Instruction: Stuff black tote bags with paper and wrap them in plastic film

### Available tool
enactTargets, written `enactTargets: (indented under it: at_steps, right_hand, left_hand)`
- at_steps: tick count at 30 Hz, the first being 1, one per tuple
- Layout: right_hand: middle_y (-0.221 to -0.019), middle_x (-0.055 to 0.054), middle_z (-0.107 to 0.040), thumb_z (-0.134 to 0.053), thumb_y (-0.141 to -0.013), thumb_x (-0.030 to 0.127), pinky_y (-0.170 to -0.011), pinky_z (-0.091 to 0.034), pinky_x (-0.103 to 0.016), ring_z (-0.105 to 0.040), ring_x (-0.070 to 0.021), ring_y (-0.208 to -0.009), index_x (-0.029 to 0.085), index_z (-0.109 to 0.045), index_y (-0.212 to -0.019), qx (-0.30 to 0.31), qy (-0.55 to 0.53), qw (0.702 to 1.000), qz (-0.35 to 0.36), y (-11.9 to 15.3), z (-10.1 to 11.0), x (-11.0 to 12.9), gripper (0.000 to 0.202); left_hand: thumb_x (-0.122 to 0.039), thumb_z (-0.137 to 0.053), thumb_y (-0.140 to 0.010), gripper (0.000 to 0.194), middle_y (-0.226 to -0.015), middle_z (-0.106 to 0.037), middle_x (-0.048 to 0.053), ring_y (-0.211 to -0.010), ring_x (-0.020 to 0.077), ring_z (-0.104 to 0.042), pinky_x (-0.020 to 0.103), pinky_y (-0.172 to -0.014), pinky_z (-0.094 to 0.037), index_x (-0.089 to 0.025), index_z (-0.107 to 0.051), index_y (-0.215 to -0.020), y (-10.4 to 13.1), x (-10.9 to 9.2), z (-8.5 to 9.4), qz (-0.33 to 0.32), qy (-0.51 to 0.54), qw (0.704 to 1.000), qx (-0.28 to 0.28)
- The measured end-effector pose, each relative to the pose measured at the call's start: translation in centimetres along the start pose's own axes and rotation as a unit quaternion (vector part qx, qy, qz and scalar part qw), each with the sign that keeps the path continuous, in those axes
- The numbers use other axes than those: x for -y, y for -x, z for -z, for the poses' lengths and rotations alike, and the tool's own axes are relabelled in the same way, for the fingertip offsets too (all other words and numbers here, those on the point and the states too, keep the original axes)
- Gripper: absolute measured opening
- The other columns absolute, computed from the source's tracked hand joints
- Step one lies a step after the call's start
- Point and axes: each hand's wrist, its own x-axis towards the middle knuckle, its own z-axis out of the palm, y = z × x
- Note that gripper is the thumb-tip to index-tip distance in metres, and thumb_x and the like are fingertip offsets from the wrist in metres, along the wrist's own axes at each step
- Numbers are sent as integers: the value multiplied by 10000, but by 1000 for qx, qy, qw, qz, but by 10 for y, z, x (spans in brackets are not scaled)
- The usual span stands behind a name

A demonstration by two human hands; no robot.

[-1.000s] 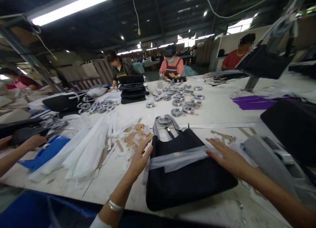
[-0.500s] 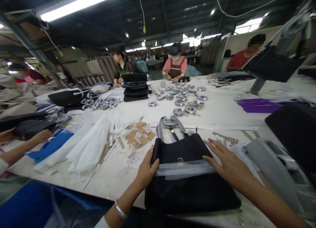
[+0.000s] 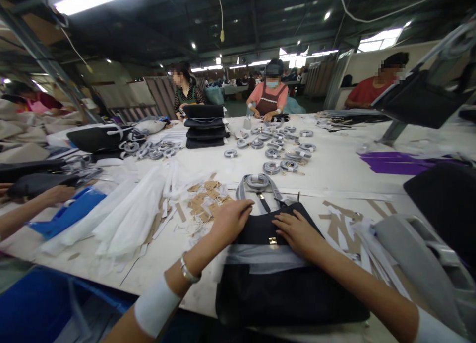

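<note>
A black bag lies flat on the white table before me, with a gold clasp and a translucent strip across it. Beyond its top edge sits a coiled grey strap. At the bag's upper left corner is my left hand, fingers bent together over the edge; what they grip, if anything, is hidden. My right hand rests on the upper flap, right of the clasp, its fingers spread.
Brown tags and white sheets lie left. Wrapped strap coils and stacked black bags stand further back. A grey object is at right. Another person's hand is at far left; people work across the table.
My left hand has moved up to the bag's top edge. My right hand has shifted left onto the flap. The rolled left side of the flap now appears flatter.
</note>
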Motion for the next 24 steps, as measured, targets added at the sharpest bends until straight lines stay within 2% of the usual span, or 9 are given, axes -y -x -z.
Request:
enactTargets:
  at_steps: [1,2,5,8,10,13,17,21,24]
  right_hand:
    - [-1236,-133,-670,-505,-940,148,-1071,-384,-561,-587,-282,-1200,177,-660,-1226,3,-11,1000,3,-5,6,-2,326]
    - [-1206,-135,-683,-493,-937,134,-1046,-424,-518,-614,-273,-1158,169,-669,-1210,9,-22,1000,3,-11,12,-4,326]
    - [-1150,-115,-713,-501,-946,178,-935,-523,-391,-668,-248,-1052,166,-695,-1168,35,-54,998,4,-22,26,-3,294]
    - [-1154,-74,-721,-514,-969,272,-932,-535,-342,-671,-226,-1061,188,-696,-1176,76,-120,989,39,-14,25,6,289]
    - [-1184,-77,-710,-529,-962,269,-1000,-500,-363,-641,-237,-1129,182,-695,-1185,90,-149,982,71,-4,18,13,291]
    - [-1209,-96,-696,-546,-949,242,-1054,-458,-404,-602,-259,-1190,170,-689,-1194,67,-149,983,87,8,10,19,293]
    - [-1117,-69,-729,-517,-965,240,-969,-509,-328,-661,-207,-1072,201,-699,-1143,32,-186,980,66,8,12,16,257]
    - [-1128,-66,-724,-498,-974,269,-937,-518,-314,-670,-203,-1045,200,-697,-1139,-33,-215,976,-7,2,22,8,267]
    - [-1111,-56,-732,-493,-981,303,-925,-514,-309,-676,-208,-1032,210,-709,-1134,-11,-231,973,-12,4,33,9,281]
  left_hand:
    - [-247,-483,-939,309,-1115,-724,77,-1038,265,-657,390,-976,-472,-275,-706,-1150,-19,0,-7,-30,-30,997,61]
    - [-187,-503,-912,300,-1096,-730,73,-1019,262,-661,373,-955,-479,-267,-728,-1094,-38,1,-16,-47,-38,993,98]
    - [-4,-576,-767,348,-1020,-741,70,-972,257,-671,332,-895,-488,-237,-757,-952,-86,13,-52,-75,-55,980,178]
    - [49,-643,-659,325,-914,-735,75,-879,272,-676,335,-814,-493,-212,-746,-823,-115,27,-78,-86,-73,965,236]
    - [27,-704,-616,271,-846,-719,57,-838,270,-668,332,-779,-489,-212,-721,-742,-125,35,-84,-95,-82,955,269]
    - [-28,-760,-595,218,-839,-699,36,-862,264,-651,323,-778,-480,-213,-681,-678,-131,43,-78,-120,-81,943,299]
    - [-65,-714,-691,159,-935,-682,42,-895,237,-636,308,-802,-475,-210,-681,-748,-129,46,-58,-154,-62,942,291]
    - [-185,-763,-730,155,-956,-659,35,-919,214,-618,286,-830,-472,-222,-687,-860,-126,44,-34,-173,-31,955,238]
    - [-222,-770,-733,178,-949,-660,51,-928,222,-608,295,-850,-465,-213,-688,-890,-123,38,-17,-165,-14,971,170]
